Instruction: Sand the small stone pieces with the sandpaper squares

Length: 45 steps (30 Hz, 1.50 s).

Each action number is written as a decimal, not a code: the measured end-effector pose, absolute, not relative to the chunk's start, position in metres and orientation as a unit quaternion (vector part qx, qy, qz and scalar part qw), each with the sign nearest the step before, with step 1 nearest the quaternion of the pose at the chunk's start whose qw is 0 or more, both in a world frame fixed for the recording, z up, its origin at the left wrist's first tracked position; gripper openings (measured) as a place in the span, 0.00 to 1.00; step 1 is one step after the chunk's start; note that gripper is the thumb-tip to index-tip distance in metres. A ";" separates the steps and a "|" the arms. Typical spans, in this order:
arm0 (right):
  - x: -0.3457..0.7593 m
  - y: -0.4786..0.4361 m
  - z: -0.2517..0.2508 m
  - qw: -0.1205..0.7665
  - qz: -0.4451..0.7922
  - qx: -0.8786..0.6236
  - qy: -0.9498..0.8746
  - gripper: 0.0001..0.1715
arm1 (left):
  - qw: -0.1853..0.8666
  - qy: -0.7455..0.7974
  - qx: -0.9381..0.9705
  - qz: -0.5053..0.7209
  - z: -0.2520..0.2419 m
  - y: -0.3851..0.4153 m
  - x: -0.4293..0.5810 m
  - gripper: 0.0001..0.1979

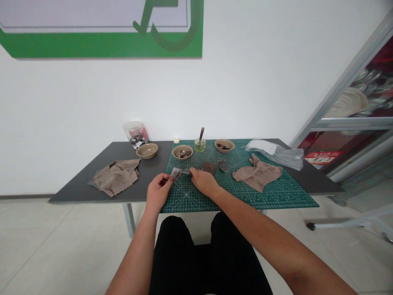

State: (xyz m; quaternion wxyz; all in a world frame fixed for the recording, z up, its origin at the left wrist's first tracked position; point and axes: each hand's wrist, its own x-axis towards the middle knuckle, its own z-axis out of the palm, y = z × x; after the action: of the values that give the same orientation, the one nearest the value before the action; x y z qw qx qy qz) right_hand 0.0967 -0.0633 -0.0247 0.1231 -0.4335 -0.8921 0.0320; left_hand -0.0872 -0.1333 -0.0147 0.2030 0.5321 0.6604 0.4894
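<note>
My left hand point(160, 189) is closed, pinching a small clear plastic packet point(176, 174) with pale marks on it, above the left part of the green cutting mat point(186, 198). Just to its right, my right hand point(204, 181) has its fingertips pressed together at the end of a thin greyish strip point(186, 171). Whether this strip is part of the packet I cannot tell. Beyond my right fingers lie a flat brown piece point(208, 167) and a dark, see-through piece point(223, 165). A tan bowl point(174, 155) with small dark and pinkish bits stands behind the packet.
Another tan bowl point(232, 146) holds dark bits, beside a glass jar point(200, 146) with thin sticks. Brown cloths lie left point(118, 178) and right point(258, 173). A tan bowl point(147, 150), a clear tub point(135, 133) and plastic bags point(285, 155) stand farther out.
</note>
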 end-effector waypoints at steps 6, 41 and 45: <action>0.101 -0.047 -0.028 0.116 -0.041 -0.570 -0.813 0.18 | 0.159 0.664 0.593 0.427 -0.014 -0.129 -0.087 0.09; 0.137 -0.068 -0.041 0.430 0.318 -0.465 -0.706 0.07 | 0.077 0.609 0.747 0.257 -0.027 -0.122 -0.073 0.06; 0.134 -0.068 -0.040 0.439 0.343 -0.432 -0.709 0.05 | 0.062 0.606 0.741 0.282 -0.027 -0.120 -0.066 0.07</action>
State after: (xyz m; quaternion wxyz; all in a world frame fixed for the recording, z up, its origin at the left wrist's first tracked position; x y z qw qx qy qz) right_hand 0.1339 -0.0679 -0.0401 0.4386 -0.4324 -0.7093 0.3430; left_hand -0.0663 -0.1200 -0.0271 0.0620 0.7411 0.6062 0.2818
